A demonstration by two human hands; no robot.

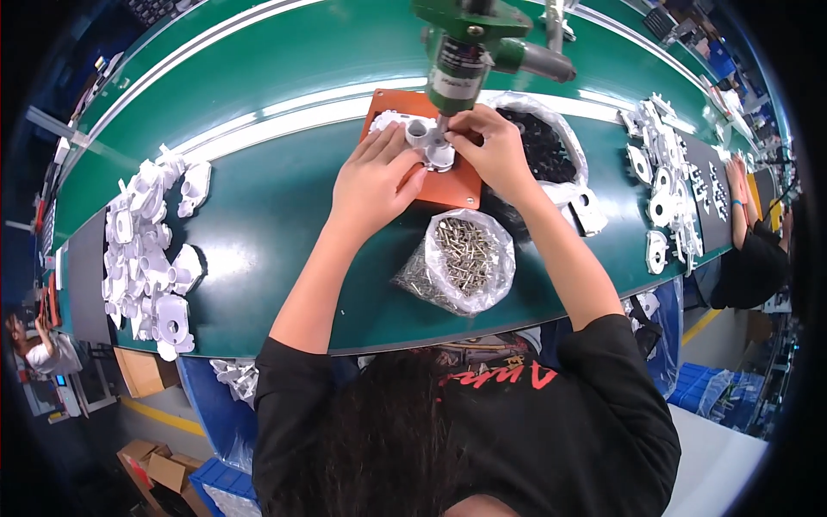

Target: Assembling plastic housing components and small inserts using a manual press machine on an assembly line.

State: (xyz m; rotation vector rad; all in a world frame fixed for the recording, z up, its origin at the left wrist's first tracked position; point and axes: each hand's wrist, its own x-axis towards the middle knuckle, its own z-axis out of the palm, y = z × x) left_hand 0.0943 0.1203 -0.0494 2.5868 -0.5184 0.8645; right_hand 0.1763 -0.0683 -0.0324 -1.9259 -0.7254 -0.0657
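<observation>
A white plastic housing [419, 129] with round tubes lies on the orange base plate [448, 191] of a green press [458, 65]. My left hand [376, 177] rests over the housing's left side and holds it, fingers stretched along it and thumb at the near edge. At the right side of the housing, right beside the press tip, my right hand [493, 148] is closed in a pinch. What its fingertips hold, if anything, is too small to tell. Just nearer to me stands an open clear bag of metal pins [465, 254].
A bag of black parts [543, 142] lies right of the press, with a white part [588, 213] before it. White housings pile up at the left [151, 250] and more housings lie at the right [662, 185]. Another person's arm [738, 194] is at the far right.
</observation>
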